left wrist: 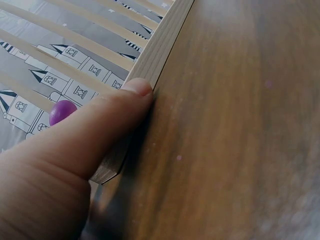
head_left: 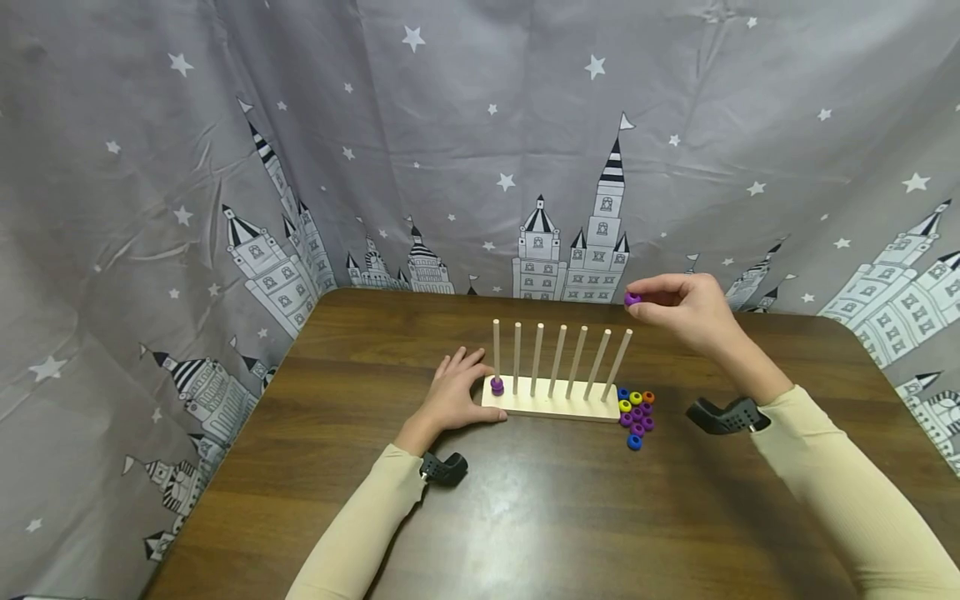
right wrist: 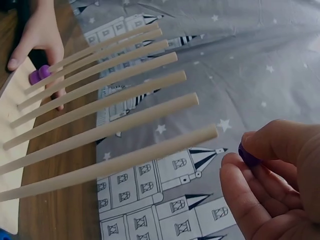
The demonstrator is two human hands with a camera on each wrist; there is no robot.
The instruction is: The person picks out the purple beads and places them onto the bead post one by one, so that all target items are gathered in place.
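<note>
Surface (head_left: 562, 517), broad in front. Loose beads (head_left: 637, 428), beside rack (head_left: 551, 403), right end. Left hand (head_left: 448, 397): fingers spread, thumb on rack's front edge. Seven pegs (head_left: 557, 358); purple beads (head_left: 497, 387) on leftmost. Right hand (head_left: 693, 312): fingers pinching purple bead (head_left: 632, 298), clear of peg tips.

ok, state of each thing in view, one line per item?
Left hand: thumb and fingers on the rack's left end
Right hand: pinching a bead
Held purple bead: in the air, on no peg
Wooden rack: upright on table
Leftmost peg: two purple beads at bottom
Other six pegs: bare
Loose beads: clustered beside rack's right end
Curtain: hanging, creased
</note>
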